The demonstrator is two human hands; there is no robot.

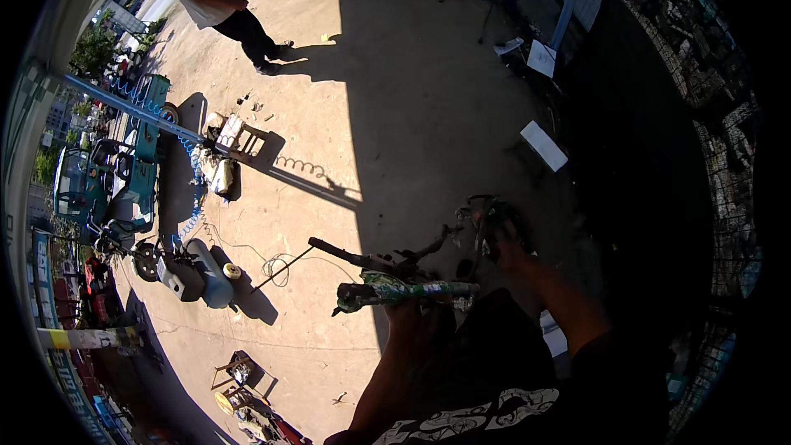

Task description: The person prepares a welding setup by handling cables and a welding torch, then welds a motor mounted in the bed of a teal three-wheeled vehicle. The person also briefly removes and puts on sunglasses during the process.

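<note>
The green-patterned bar (404, 290) lay just beyond our left hand (404, 313), its long axis running left to right across our front. That hand was the nearer, and seemed gripped around the bar from below. Our right hand (509, 254) reached further forward, to a dark part (497, 218) in shade; we could not tell whether it was closed. Outward, we counted one blue-grey tank (212, 276), one white slab (544, 146), one teal vehicle (144, 177) and one standing person (218, 4).
</note>
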